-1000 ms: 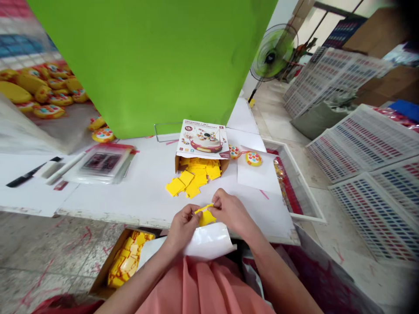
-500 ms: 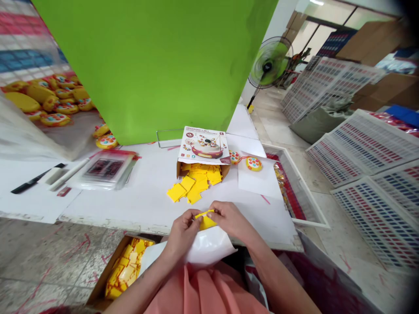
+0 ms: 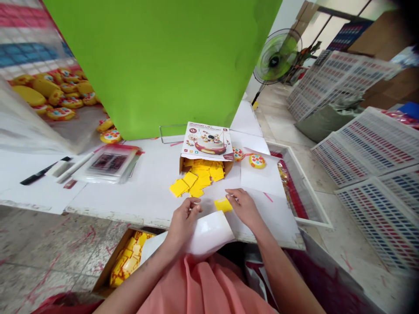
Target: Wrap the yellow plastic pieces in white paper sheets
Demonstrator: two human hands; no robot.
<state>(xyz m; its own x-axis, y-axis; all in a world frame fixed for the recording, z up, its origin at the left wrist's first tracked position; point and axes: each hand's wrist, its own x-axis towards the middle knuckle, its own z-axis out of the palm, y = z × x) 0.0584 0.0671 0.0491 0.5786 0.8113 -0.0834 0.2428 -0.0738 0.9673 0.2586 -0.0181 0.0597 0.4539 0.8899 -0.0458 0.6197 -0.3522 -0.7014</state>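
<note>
A yellow piece [image 3: 223, 204] is at the table's front edge, beside the fingers of my right hand [image 3: 244, 207]. That hand's thumb and fingers are apart around its right end; whether they grip it is hard to tell. My left hand [image 3: 185, 218] is to the left of the piece, fingers curled with a gap to the thumb, nothing visible between them. A glossy white sheet [image 3: 212, 233] lies between my forearms, over the table edge and my lap. Beyond my hands, a printed box [image 3: 209, 141] lies on its side, with yellow flat pieces [image 3: 197, 181] spilling out of its open end.
Round yellow toys [image 3: 257, 161] lie right of the box. Clear plastic bags [image 3: 109, 163] and a black knife [image 3: 44, 171] are at the left. A carton [image 3: 109, 270] of yellow pieces stands below the table. A white crate [image 3: 306, 187] is at the right; a green panel [image 3: 160, 65] rises behind.
Both hands held the yellow piece between them before. Now my left hand has come off it and moved left, while my right hand has moved right and forward with its fingers spread wider.
</note>
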